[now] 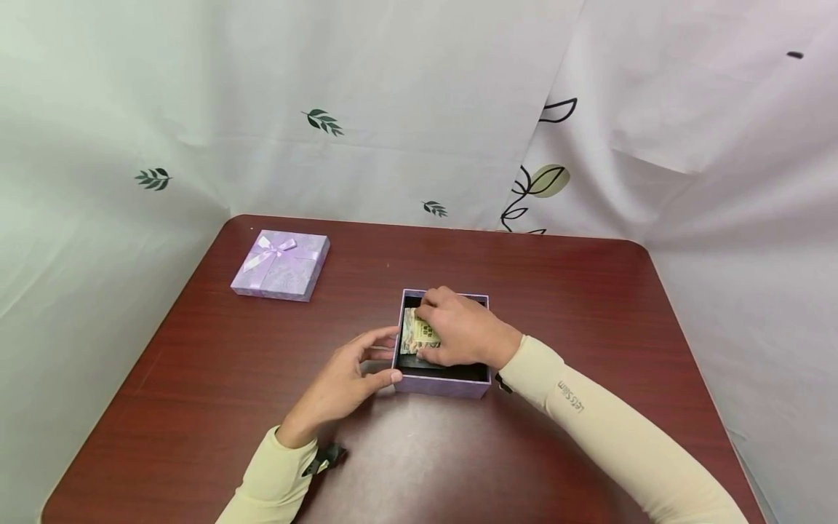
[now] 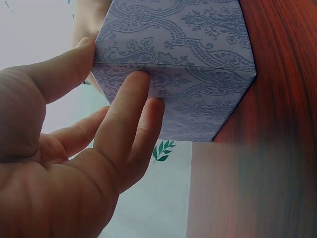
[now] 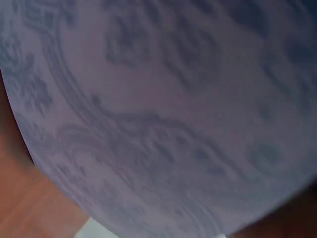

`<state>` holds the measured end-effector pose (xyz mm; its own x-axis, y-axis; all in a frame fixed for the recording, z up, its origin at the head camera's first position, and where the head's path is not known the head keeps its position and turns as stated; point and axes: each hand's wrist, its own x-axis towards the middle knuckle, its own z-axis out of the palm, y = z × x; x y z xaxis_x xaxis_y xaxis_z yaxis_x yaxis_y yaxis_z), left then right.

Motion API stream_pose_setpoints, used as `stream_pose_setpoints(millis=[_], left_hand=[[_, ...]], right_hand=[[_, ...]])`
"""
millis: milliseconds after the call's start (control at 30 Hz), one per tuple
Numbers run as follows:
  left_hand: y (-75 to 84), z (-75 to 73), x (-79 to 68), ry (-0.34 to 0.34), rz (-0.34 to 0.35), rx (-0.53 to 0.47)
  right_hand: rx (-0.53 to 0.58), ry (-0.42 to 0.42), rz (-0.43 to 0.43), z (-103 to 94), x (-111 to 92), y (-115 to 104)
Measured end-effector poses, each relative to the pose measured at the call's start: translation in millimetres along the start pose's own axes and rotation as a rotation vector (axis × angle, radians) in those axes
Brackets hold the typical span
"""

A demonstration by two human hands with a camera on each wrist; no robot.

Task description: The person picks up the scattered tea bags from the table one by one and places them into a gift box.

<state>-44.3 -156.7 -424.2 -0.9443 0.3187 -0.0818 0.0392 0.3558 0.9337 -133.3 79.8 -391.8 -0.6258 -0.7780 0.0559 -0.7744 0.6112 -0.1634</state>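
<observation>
A lidless purple patterned gift box [image 1: 441, 386] with a dark interior stands on the table. My left hand [image 1: 343, 375] is at its left side, fingertips against the wall and thumb at the near left corner of the rim. In the left wrist view the left fingers [image 2: 121, 116] are fairly straight along the floral side. Reaching into the box over its right side, my right hand [image 1: 461, 327] grips a small patterned packet [image 1: 409, 335] with a yellow label, thumb and fingers at opposite edges. Part of the packet is hidden beneath that hand. The box's outer wall [image 3: 148, 99] fills the right wrist view.
The matching purple lid [image 1: 281, 266], topped with a ribbon bow, lies at the back left of the reddish-brown table [image 1: 556, 291]. White curtains [image 1: 393, 73] with leaf prints hang behind and beside the table.
</observation>
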Motion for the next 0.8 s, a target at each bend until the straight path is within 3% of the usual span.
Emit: stream_pose_setpoints(millis=[400, 800], left_hand=[[0.7, 0.0, 1.5, -0.003, 0.000, 0.015], [-1.7, 1.2, 2.3, -0.005, 0.000, 0.008]], right_hand=[[-0.018, 0.018, 0.008, 19.4, -0.1, -1.2], [0.051, 0.052, 0.011, 12.5, -8.0, 2.8]])
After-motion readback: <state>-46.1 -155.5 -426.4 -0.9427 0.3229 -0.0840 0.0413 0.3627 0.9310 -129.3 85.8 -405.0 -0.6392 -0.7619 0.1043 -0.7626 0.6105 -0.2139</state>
